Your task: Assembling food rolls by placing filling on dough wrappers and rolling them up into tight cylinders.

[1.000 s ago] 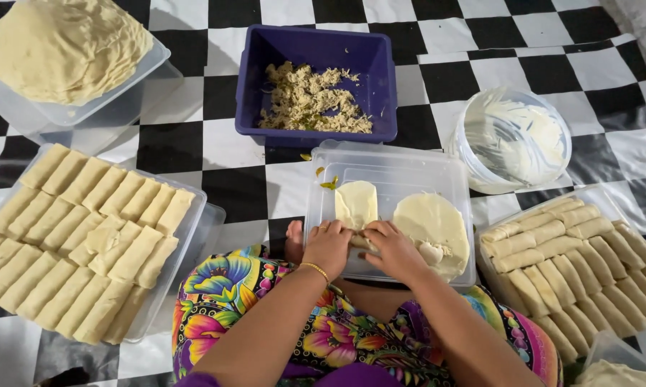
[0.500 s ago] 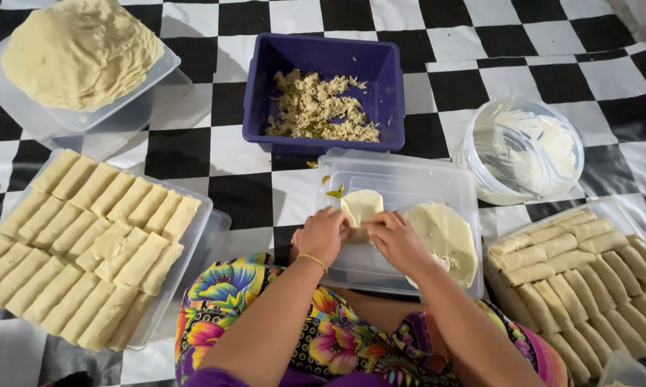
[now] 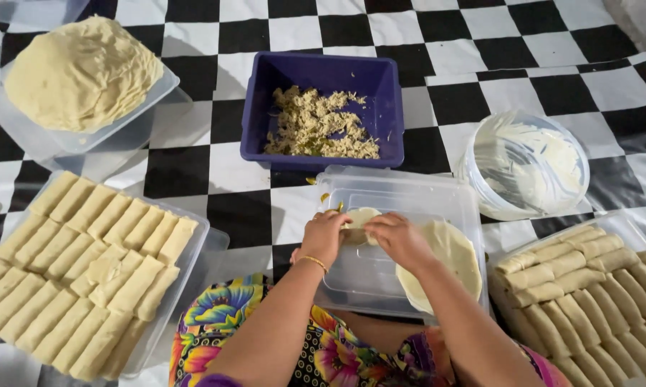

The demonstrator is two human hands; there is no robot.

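Note:
My left hand (image 3: pixel 326 235) and my right hand (image 3: pixel 398 239) meet over a pale thin wrapper roll (image 3: pixel 359 218), fingers curled on it from both sides. The roll lies on an upturned clear plastic lid (image 3: pixel 402 197) in front of my lap. A flat round wrapper sheet (image 3: pixel 448 258) rests on the same lid just right of my right hand. Beyond the lid stands a blue square tub (image 3: pixel 323 79) holding shredded pale filling (image 3: pixel 319 125).
A clear tray of finished rolls (image 3: pixel 79 265) lies at the left, another tray of rolls (image 3: pixel 595 294) at the right. A stack of round wrappers (image 3: pixel 79 72) sits on a tray at the far left. A round clear bowl with white paste (image 3: pixel 527 165) stands at the right.
The wrapper between my hands has been rolled up away from me, from a wide folded piece to a small tight roll. Both hands moved forward with it.

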